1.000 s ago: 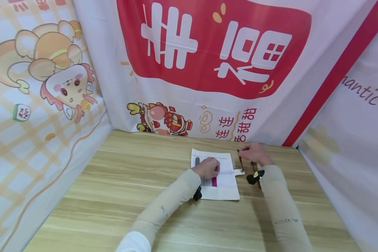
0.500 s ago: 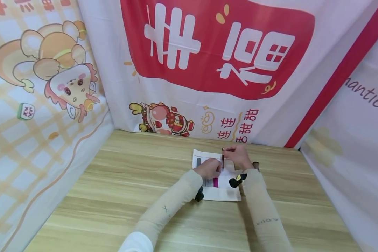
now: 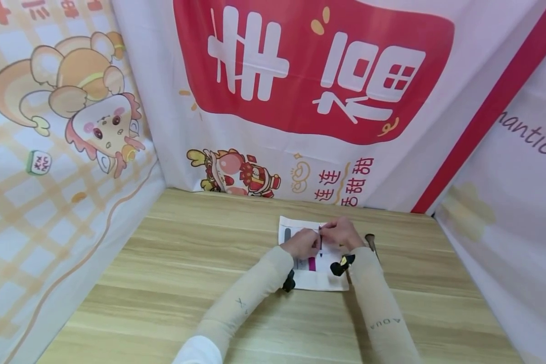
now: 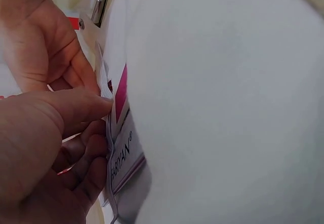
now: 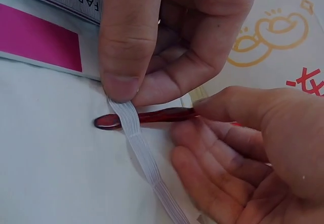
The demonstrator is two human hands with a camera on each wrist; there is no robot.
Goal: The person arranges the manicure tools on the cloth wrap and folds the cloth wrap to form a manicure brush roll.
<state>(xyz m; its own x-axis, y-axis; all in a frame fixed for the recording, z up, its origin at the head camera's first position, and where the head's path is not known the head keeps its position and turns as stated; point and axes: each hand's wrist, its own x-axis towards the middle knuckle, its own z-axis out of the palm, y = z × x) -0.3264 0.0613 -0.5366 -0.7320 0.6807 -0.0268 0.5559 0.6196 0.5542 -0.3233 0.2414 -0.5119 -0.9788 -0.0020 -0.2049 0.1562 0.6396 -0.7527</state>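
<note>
Your left fingers [image 5: 129, 46] pinch the white elastic strip [image 5: 144, 155], likely so the slim red rod [image 5: 164, 114] your right fingers [image 5: 238, 105] hold fits beneath.

The pouch [image 3: 320, 281] lies on the worktop [image 3: 200, 242], hanging cloth [image 3: 318, 114] behind. Left hand [image 3: 304, 243] and right hand [image 3: 342, 233] are over the pouch. The rod [image 5: 164, 115] passes beneath the elastic band [image 5: 143, 150]. A brush [image 3: 370, 239] lies right of the pouch.

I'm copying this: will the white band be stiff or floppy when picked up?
Probably floppy: the thin band bends slightly where it crosses the red stick. It may stretch, given its elastic-like ribs. Likely light too, being narrow and flat.
</note>
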